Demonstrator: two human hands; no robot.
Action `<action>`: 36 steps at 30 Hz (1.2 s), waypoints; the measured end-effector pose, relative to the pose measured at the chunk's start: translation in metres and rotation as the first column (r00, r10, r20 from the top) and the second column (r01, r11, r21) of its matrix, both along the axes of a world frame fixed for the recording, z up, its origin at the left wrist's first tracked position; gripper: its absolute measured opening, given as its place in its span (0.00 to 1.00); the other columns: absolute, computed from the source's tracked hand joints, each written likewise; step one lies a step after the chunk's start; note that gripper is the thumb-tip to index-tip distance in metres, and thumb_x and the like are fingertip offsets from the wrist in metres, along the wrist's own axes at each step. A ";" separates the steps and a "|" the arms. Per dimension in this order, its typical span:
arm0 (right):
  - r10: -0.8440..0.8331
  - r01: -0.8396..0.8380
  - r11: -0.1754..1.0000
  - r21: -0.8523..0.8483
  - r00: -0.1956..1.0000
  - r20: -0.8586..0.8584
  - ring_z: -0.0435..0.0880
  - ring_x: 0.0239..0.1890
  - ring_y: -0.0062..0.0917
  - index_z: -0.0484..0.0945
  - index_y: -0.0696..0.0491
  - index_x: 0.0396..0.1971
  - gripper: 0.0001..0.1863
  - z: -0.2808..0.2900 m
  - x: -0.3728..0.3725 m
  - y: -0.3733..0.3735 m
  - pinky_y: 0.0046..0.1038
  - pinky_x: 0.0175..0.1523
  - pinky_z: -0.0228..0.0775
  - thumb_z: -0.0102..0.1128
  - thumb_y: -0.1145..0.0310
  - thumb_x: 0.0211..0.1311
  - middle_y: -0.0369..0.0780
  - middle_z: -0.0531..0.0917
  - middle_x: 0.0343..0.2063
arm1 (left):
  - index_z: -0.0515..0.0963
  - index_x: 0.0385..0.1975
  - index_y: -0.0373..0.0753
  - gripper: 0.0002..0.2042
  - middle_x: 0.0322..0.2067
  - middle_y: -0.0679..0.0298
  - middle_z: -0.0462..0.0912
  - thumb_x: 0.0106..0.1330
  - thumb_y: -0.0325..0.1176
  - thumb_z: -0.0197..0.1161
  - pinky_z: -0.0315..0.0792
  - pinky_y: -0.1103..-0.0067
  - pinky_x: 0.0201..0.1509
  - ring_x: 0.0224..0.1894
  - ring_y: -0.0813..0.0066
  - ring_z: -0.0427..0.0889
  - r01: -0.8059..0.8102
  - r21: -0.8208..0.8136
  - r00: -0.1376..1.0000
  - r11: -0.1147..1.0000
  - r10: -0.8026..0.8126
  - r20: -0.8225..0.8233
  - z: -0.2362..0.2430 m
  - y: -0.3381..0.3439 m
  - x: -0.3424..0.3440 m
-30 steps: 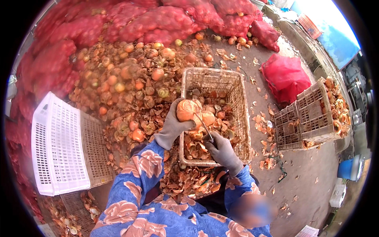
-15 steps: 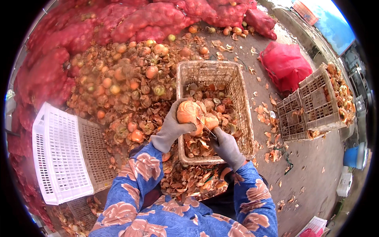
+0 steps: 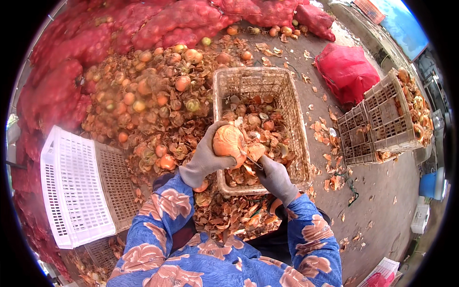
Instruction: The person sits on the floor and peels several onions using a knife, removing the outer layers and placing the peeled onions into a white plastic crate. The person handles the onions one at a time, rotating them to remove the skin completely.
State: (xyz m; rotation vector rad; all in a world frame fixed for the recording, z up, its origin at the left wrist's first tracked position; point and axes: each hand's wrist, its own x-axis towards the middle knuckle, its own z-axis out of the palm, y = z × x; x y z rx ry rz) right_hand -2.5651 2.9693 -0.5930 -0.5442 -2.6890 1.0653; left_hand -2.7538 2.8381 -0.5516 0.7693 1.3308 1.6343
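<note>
Left hand point(image 3: 203, 159): grey-gloved, curled around 1 onion point(image 3: 228, 143) at frame centre.
Right hand point(image 3: 277, 181): grey-gloved, closed on 1 knife point(image 3: 254, 163), its handle mostly hidden from us; a piece of skin point(image 3: 256, 150) lies by the thumb.
Brown crate point(image 3: 253, 85): below the onion; we see bulbs and skins inside.
Onion heap point(image 3: 160, 100): upper left.
Net sacks point(image 3: 186, 26): red, along the upper edge.
White crate point(image 3: 79, 186): left side.
</note>
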 end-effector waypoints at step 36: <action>0.021 0.000 0.977 0.214 0.995 -0.098 0.82 0.31 0.36 0.75 0.49 0.41 0.17 -0.003 0.004 0.003 0.32 0.32 0.75 0.64 0.71 0.48 0.40 0.79 0.29 | 0.55 0.65 0.37 0.31 0.56 0.55 0.70 0.61 0.23 0.56 0.69 0.73 0.62 0.59 0.67 0.71 0.159 0.012 0.912 0.987 -0.151 0.381 -0.020 -0.015 0.003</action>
